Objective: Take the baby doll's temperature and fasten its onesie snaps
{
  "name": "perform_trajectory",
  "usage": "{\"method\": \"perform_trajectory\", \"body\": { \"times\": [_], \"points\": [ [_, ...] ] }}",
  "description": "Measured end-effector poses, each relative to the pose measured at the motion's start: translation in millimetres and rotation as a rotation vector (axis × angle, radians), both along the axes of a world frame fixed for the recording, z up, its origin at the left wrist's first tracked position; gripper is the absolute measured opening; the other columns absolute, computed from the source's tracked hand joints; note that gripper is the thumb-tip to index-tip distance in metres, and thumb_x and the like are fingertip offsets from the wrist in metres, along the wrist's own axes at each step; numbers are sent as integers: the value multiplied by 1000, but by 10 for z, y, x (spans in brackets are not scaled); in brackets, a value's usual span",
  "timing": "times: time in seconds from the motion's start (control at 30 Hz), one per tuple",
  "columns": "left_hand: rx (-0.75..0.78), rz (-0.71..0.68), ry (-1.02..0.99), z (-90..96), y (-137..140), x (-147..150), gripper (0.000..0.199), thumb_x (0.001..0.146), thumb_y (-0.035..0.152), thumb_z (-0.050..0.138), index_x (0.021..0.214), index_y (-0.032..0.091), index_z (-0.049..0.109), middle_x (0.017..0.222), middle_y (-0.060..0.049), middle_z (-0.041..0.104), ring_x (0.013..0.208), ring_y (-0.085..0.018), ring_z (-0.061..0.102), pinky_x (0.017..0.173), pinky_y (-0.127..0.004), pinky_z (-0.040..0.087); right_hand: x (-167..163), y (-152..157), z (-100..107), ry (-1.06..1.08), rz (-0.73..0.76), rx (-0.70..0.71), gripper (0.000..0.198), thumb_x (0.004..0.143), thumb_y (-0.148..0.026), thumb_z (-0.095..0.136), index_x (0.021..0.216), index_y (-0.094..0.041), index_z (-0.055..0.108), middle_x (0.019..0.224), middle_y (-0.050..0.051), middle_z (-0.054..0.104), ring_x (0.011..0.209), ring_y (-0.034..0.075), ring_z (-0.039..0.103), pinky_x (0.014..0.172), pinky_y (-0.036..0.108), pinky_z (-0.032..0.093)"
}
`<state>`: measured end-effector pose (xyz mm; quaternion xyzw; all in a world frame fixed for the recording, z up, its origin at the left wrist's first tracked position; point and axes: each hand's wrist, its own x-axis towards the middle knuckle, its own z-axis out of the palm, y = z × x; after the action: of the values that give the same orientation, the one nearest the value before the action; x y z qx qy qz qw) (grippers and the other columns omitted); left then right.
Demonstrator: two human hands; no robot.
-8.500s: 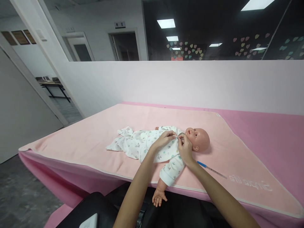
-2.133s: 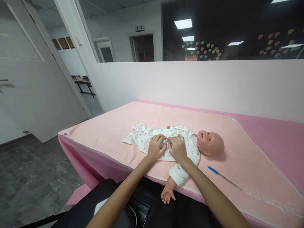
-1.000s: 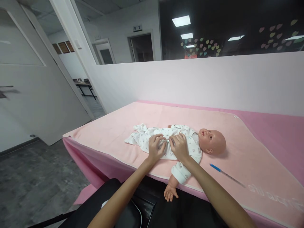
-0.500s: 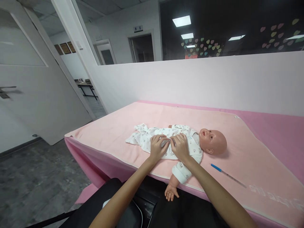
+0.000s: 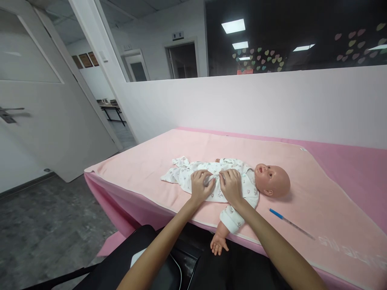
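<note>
A baby doll [image 5: 273, 181] lies on its back, head to the right, dressed in a white printed romper [image 5: 185, 176]. Both of my hands are at the front of the romper, over the doll's belly. My left hand [image 5: 201, 186] pinches the cloth with curled fingers. Just to its right, my right hand [image 5: 231, 184] grips the cloth nearer the chest. A small stretch of gathered fabric shows between the two hands. One doll arm hangs over the near table edge, its hand [image 5: 219, 243] below my right wrist.
Beneath the doll is a pale pink blanket [image 5: 136, 161] over a darker pink cloth [image 5: 359, 173]. A blue-capped pen [image 5: 290, 222] lies right of my right forearm. A white wall [image 5: 242, 104] with a window stands behind; a door [image 5: 45, 108] is at the left.
My hands have moved slightly apart, with the romper cloth between them more visible. The whole view has shifted a little; the doll and pen lie as before.
</note>
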<state>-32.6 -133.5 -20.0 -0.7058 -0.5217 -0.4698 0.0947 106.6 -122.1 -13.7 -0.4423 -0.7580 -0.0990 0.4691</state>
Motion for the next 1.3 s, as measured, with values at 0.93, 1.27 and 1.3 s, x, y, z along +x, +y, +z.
{"method": "perform_trajectory", "body": {
  "times": [0.93, 1.27, 1.3],
  "points": [
    [-663, -414, -15, 441, -122, -216, 31, 87, 44, 34, 92, 21, 54, 93, -1, 55, 92, -18, 47, 89, -34, 32, 3, -34, 35, 57, -58, -29, 15, 86, -19, 41, 82, -18, 56, 76, 3, 53, 76, 17, 44, 71, 30, 32],
    [-622, -514, -23, 509, -161, -216, 28, 84, 43, 42, 92, 20, 54, 95, -3, 56, 90, -17, 50, 84, -30, 37, -2, -21, 24, 37, -67, -22, 14, 85, -18, 42, 81, -18, 56, 75, 3, 53, 75, 17, 44, 71, 30, 31],
    [-623, -489, 23, 513, -175, -206, 27, 84, 42, 41, 90, 20, 55, 93, -3, 56, 90, -17, 50, 85, -30, 36, -4, -18, 22, 35, -69, -19, 14, 84, -18, 42, 81, -18, 56, 74, 3, 53, 75, 17, 44, 71, 30, 31]
  ]
}}
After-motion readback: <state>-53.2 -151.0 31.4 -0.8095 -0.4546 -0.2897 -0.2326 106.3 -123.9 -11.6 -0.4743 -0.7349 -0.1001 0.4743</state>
